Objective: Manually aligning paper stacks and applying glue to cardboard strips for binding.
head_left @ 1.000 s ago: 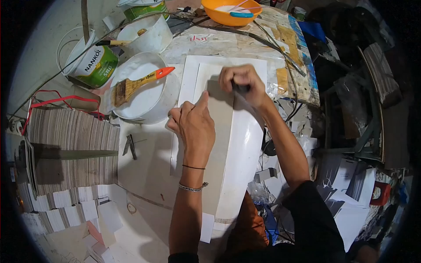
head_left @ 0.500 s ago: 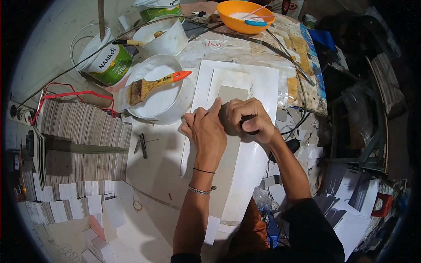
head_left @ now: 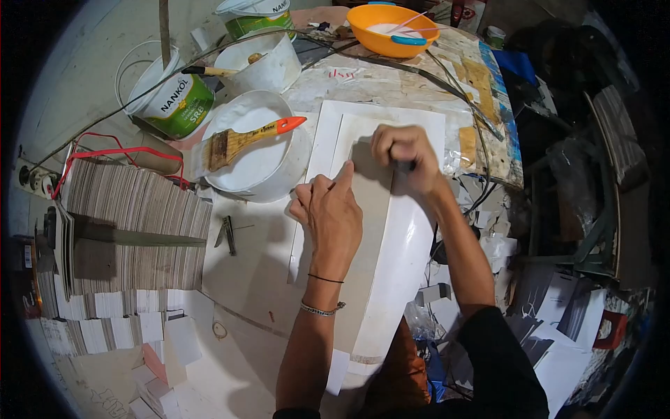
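Note:
My left hand lies on a grey-beige strip of cardboard, index finger stretched toward its far end and the other fingers slightly bent. My right hand is raised a little over the strip's far right side, closed around a dark, round-ended handle. Motion blur and the fingers hide the rest of that tool. Beneath the strip is a larger white glossy sheet, with a pale narrower panel between them.
Left of the sheet, a flat paintbrush rests across a white tub of glue. Stacked cardboard pieces stand at left, near a small metal tool. An orange basin, a green-white bucket and cables are farther back.
My right hand has lifted and shifted slightly up and away from my left hand, still closed on the dark handle. My left hand stays in nearly the same place on the strip.

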The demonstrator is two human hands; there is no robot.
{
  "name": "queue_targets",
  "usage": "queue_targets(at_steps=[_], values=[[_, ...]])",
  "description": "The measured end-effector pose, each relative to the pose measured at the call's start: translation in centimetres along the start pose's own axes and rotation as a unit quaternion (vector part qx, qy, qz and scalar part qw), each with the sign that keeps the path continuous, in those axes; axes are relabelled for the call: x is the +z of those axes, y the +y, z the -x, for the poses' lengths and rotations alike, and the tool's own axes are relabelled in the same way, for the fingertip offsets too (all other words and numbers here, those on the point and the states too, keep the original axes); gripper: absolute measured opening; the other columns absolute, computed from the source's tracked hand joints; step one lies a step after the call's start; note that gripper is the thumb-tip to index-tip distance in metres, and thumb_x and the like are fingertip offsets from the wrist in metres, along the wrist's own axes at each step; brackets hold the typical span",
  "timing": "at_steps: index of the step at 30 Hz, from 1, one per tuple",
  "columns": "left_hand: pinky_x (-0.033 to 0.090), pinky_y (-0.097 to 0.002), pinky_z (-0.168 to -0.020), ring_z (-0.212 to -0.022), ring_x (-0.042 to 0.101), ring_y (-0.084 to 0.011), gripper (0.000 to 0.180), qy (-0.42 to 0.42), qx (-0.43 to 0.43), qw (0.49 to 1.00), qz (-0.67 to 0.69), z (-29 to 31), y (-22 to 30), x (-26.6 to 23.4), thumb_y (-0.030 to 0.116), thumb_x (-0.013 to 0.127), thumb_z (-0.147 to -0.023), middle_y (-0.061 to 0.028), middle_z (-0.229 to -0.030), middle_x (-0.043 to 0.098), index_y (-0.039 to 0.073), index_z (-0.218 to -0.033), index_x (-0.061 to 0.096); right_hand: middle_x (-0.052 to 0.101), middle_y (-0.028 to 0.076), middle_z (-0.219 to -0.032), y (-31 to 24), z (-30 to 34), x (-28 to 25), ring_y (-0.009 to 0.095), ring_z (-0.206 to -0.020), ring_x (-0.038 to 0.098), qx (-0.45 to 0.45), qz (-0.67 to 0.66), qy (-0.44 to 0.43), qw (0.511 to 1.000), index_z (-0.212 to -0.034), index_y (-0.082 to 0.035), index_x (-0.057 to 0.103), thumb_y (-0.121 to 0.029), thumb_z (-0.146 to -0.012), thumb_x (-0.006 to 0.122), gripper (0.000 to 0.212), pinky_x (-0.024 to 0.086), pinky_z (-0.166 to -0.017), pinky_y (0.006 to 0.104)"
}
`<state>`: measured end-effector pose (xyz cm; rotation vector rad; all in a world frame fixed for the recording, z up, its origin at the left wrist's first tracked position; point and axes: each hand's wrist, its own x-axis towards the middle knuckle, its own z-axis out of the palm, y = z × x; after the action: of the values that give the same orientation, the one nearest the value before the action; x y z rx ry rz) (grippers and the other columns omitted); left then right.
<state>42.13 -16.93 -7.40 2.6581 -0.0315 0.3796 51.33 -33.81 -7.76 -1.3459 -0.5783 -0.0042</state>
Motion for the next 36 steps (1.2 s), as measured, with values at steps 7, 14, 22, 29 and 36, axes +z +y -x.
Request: queue_targets(at_steps=[7, 14, 22, 29, 36], values=[[0.028, -0.0474, -0.097, -0.103, 0.043, -0.0271, 0.044, -0.011, 0.013, 1.000, -0.024, 0.3, -1.4, -0.7, 0.007, 0.061, -0.094, -0.0037, -0.098, 0.055, 0.024, -0.133, 0.071, 0.058, 0.007, -0.066, 0.2, -0.1, 1.4, 0.016, -0.064, 0.050, -0.022, -0.017, -0.038, 0.999, -0.068, 0.002, 0.056, -0.041, -0.080, 0.056, 0.045, 0.041, -0.065, 0.0312], [0.029, -0.0484, -0.096, -0.101, 0.045, -0.0272, 0.042, -0.018, -0.007, 1.000, -0.009, 0.4, -0.8, -1.3, 0.005, 0.057, -0.097, -0.0032, -0.097, 0.056, 0.025, -0.131, 0.073, 0.054, 0.010, -0.065, -0.2, 1.2, 2.5, 0.018, -0.065, 0.048, -0.076, 0.048, -0.120, 0.989, -0.067, 0.002, 0.052, -0.038, -0.076, 0.055, 0.041, 0.039, -0.067, 0.0309], [0.028, -0.0480, -0.098, -0.104, 0.043, -0.0269, 0.044, -0.029, -0.012, 0.999, -0.025, 0.7, -1.3, -1.2, 0.008, 0.062, -0.094, -0.0034, -0.098, 0.053, 0.025, -0.134, 0.071, 0.056, 0.009, -0.065, 0.2, 1.5, 3.1, 0.020, -0.067, 0.050, -0.075, 0.014, -0.121, 0.990, -0.067, 0.001, 0.055, -0.036, -0.072, 0.059, 0.038, 0.042, -0.071, 0.0347], [0.027, -0.0487, -0.100, -0.104, 0.043, -0.0270, 0.043, -0.024, -0.005, 0.999, -0.032, 0.5, -0.9, -1.3, 0.009, 0.063, -0.095, -0.0035, -0.097, 0.054, 0.026, -0.133, 0.072, 0.057, 0.007, -0.066, 1.2, -0.9, 0.6, 0.017, -0.066, 0.049, -0.041, -0.002, -0.028, 0.999, -0.067, 0.002, 0.058, -0.041, -0.079, 0.057, 0.045, 0.037, -0.064, 0.0302], [0.028, -0.0492, -0.101, -0.104, 0.042, -0.0269, 0.041, -0.025, 0.000, 0.999, -0.029, 0.5, -0.9, -1.3, 0.010, 0.063, -0.095, -0.0038, -0.097, 0.054, 0.026, -0.132, 0.072, 0.057, 0.008, -0.067, 0.8, -2.5, -0.8, 0.017, -0.067, 0.050, -0.016, -0.013, -0.009, 1.000, -0.067, 0.002, 0.056, -0.040, -0.078, 0.053, 0.043, 0.039, -0.065, 0.0311]])
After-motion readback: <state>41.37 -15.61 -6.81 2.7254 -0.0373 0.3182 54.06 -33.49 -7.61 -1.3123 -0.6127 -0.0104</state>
